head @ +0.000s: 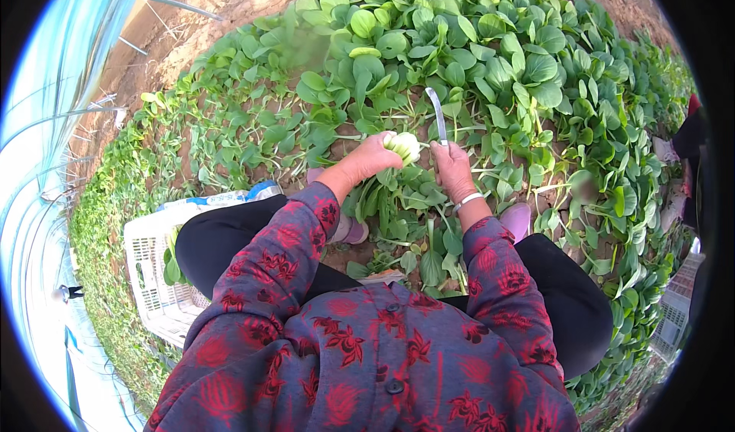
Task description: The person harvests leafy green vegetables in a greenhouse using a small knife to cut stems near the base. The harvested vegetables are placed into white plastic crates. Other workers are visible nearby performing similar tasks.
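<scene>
My left hand (376,157) is closed around a head of green bok choy (404,147), its pale base pointing right and its leaves hanging below the hand. Beside it, my right hand (452,168) grips a knife by its handle. The knife's slightly curved metal blade (437,113) points away from me, to the right of the pale base. Loose leaves and stems (432,259) lie on the soil between my feet. Leafy bok choy plants (517,58) stand in front of both hands.
A white plastic crate (155,271) with some greens is at my left, beside a printed sack (229,197). Another crate (677,305) stands at the far right, near a partly visible person (689,145). Plastic sheeting over hoops (51,87) runs along the left.
</scene>
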A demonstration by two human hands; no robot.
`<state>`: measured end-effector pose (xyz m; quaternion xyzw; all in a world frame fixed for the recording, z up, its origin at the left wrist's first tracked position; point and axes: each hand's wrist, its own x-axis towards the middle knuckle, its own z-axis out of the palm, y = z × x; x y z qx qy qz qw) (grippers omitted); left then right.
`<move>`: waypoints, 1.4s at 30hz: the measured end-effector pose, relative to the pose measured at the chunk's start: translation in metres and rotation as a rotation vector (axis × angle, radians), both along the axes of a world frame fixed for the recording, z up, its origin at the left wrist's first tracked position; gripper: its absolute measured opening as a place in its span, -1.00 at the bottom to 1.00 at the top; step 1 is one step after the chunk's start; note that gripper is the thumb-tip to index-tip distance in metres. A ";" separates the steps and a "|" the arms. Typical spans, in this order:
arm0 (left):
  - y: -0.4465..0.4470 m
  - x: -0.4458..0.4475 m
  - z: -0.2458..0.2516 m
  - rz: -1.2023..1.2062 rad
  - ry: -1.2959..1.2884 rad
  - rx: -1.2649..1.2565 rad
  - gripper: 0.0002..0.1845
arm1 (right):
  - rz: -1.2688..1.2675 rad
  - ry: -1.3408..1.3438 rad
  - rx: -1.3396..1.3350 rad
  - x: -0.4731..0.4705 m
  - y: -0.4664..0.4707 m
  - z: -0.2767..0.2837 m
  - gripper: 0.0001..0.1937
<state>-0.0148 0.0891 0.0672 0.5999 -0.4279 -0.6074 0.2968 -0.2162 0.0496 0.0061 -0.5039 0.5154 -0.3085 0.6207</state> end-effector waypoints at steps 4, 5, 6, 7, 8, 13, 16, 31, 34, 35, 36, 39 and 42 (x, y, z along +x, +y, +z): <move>0.023 -0.015 -0.057 -0.552 -0.516 0.265 -0.45 | 0.187 0.378 -0.268 -0.029 0.031 -0.049 -0.63; 0.037 -0.012 -0.068 -0.670 -0.667 0.324 -0.48 | 0.370 0.526 -0.247 -0.032 0.039 -0.052 -0.63; 0.049 -0.014 -0.075 -0.755 -0.784 0.355 -0.38 | 0.458 0.547 -0.251 -0.037 0.046 -0.053 -0.62; 0.063 -0.014 -0.074 -0.754 -0.840 0.311 -0.42 | 0.546 0.559 -0.257 -0.038 0.054 -0.055 -0.61; 0.072 -0.011 -0.079 -0.704 -0.847 0.319 -0.45 | 0.621 0.599 -0.263 -0.038 0.059 -0.062 -0.61; 0.079 -0.003 -0.088 -0.571 -0.854 0.313 -0.50 | 0.676 0.709 -0.188 -0.028 0.070 -0.077 -0.60; 0.080 0.003 -0.094 -0.549 -0.844 0.314 -0.50 | 0.685 0.709 -0.113 -0.026 0.067 -0.091 -0.57; 0.074 0.022 -0.103 -0.389 -0.630 0.373 -0.58 | 0.634 0.679 0.014 0.000 0.068 -0.108 -0.57; 0.074 0.029 -0.112 -0.333 -0.561 0.451 -0.62 | 0.736 0.695 0.076 0.000 0.060 -0.103 -0.57; 0.075 0.032 -0.115 -0.291 -0.488 0.466 -0.63 | 0.763 0.706 0.088 -0.002 0.059 -0.101 -0.57; 0.076 0.036 -0.117 -0.248 -0.415 0.479 -0.64 | 0.741 0.686 0.053 -0.008 0.060 -0.099 -0.56; 0.080 0.045 -0.123 -0.108 -0.239 0.498 -0.70 | 0.710 0.646 -0.008 -0.025 0.062 -0.088 -0.56; 0.085 0.051 -0.133 -0.067 -0.199 0.503 -0.71 | 0.779 0.637 0.017 -0.026 0.060 -0.076 -0.55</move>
